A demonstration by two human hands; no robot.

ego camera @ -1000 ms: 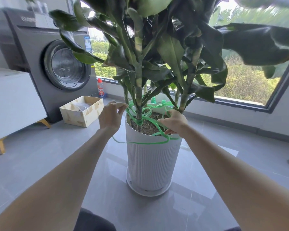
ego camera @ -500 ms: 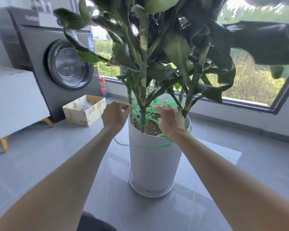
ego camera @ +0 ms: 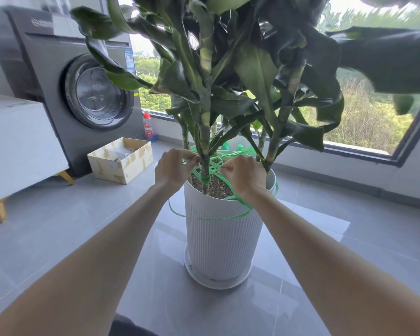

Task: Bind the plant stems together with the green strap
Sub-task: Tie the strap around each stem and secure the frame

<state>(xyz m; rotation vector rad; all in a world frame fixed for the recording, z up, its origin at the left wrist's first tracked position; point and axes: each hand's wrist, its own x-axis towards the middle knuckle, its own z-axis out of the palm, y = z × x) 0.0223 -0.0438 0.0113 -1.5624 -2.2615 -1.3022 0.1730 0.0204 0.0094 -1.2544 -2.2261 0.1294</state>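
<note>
A tall leafy plant with several striped stems grows from a white ribbed pot on the floor. A thin green strap is wound round the base of the middle stem, loops loosely over the soil and hangs in a curve down the pot's front. My left hand pinches a strand of strap just left of the middle stem. My right hand pinches another strand just right of it, above the soil. Both hands hover over the pot's rim.
A grey washing machine stands at the back left with an open cardboard box and a red-capped bottle beside it. A white cabinet is at the far left. A wide window runs behind the plant. The floor is grey tile.
Both hands have moved in towards the middle stem and risen slightly; the right hand shifted from the pot's front rim to beside the stem, pulling strap strands with it.
</note>
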